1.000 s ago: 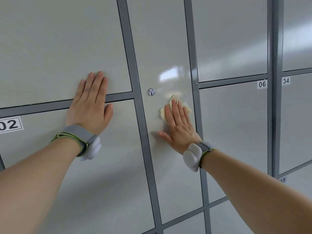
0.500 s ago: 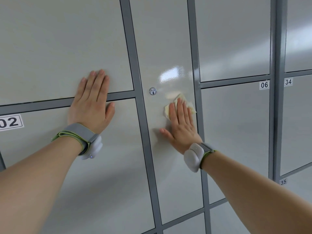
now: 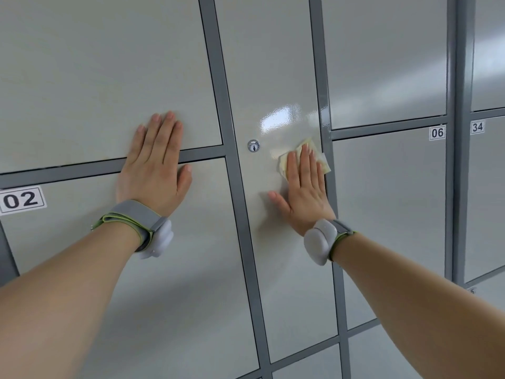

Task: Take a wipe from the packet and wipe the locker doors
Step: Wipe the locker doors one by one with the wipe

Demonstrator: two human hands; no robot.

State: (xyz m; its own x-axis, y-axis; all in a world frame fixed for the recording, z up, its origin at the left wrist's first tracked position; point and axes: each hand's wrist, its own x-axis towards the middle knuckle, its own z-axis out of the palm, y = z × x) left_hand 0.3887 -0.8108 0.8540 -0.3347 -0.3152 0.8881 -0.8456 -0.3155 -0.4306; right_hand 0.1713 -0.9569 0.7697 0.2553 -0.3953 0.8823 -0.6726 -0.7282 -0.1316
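Two bare hands lie flat against a bank of pale grey lockers with darker grey framing. The right hand presses a folded, yellowish wipe against the tall narrow locker door in the middle. Its fingers are straight and close together on top of the wipe, and the thumb is spread out to the left, on the bare door. The wipe sits at the door's right edge, level with the round keyhole lock and to the right of it; its right corner reaches the grey upright beside the door. Just above the wipe, a wet-looking sheen shines on the paint.

The left hand rests open on the lockers to the left, well apart from the wipe. Its straight fingers lie side by side on the upper door, while the palm crosses the horizontal bar onto the door labelled 02. It holds nothing.

Each wrist carries a grey band with a green edge and a pale pod: the left wristband and the right wristband. To the right, doors bear the labels 06 and 34.
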